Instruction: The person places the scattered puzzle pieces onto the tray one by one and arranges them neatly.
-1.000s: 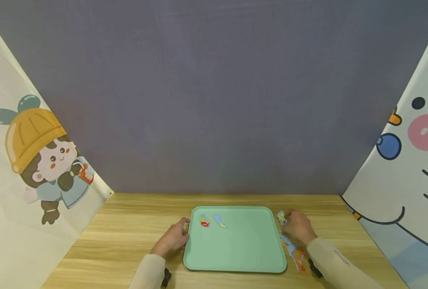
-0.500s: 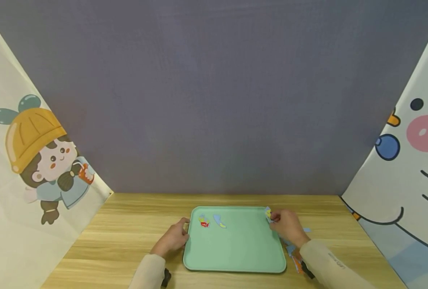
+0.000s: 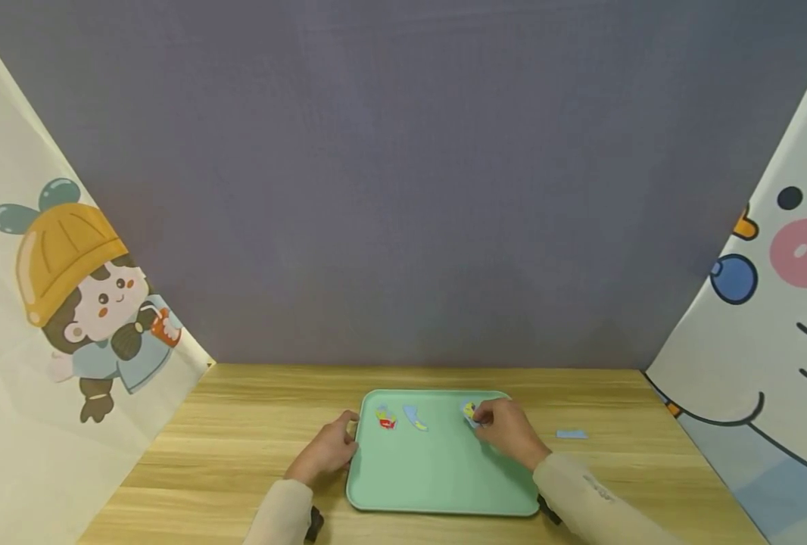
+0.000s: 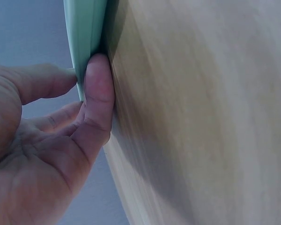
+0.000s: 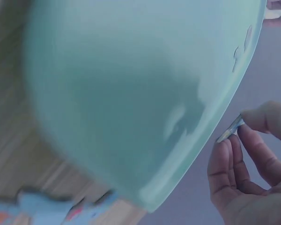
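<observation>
A green tray [image 3: 437,484] lies on the wooden table. At its left edge my left hand [image 3: 327,451] grips the rim, thumb on top and a finger [image 4: 99,79] tucked against the outer side. My right hand [image 3: 509,430] is over the tray's right part, pinching a small flat light-blue and yellow puzzle piece [image 3: 470,410] between thumb and fingertips. In the right wrist view the held piece [image 5: 231,129] is tilted. Toward the tray's far left corner lie two more pieces, a red and yellow one [image 3: 386,418] and a curved light-blue one [image 3: 414,418].
A light-blue strip piece [image 3: 571,434] lies on the table right of the tray. Several blue and orange pieces [image 5: 47,208] show beside the tray in the right wrist view; my right forearm hides them in the head view. A grey curtain [image 3: 403,227] stands behind the table.
My right hand has carried the puzzle piece from the table right of the tray leftward over the tray. The light-blue strip has come into sight. My left hand stays at the rim.
</observation>
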Available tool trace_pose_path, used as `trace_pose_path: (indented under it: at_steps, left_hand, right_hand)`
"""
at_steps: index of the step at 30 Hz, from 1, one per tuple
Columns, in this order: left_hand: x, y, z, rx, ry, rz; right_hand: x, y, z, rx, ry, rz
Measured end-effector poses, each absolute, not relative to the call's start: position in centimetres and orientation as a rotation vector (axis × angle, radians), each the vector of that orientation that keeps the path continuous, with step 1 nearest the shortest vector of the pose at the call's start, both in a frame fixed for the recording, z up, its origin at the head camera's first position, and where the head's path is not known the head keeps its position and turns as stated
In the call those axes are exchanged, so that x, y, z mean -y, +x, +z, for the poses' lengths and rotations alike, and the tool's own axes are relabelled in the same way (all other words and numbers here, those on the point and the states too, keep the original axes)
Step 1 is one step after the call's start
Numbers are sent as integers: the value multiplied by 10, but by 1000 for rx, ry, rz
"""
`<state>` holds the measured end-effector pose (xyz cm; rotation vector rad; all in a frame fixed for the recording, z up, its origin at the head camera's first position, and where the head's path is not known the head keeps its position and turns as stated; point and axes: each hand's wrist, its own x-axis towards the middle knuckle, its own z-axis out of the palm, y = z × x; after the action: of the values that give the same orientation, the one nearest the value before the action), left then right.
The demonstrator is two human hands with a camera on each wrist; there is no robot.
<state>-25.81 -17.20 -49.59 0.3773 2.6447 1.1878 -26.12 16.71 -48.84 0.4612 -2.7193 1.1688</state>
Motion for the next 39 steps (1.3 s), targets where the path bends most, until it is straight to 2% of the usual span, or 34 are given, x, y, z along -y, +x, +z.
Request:
trace_pose_path:
  at_steps: [13,39]
  left_hand:
    - [172,-259,-496,-2637,365,1197]
    - [173,-261,-499,-2646,378,1178]
  right_hand:
    - [-138,-268,-497,2768,540,1109]
    - [-112,-274,-501,2807,378,1012]
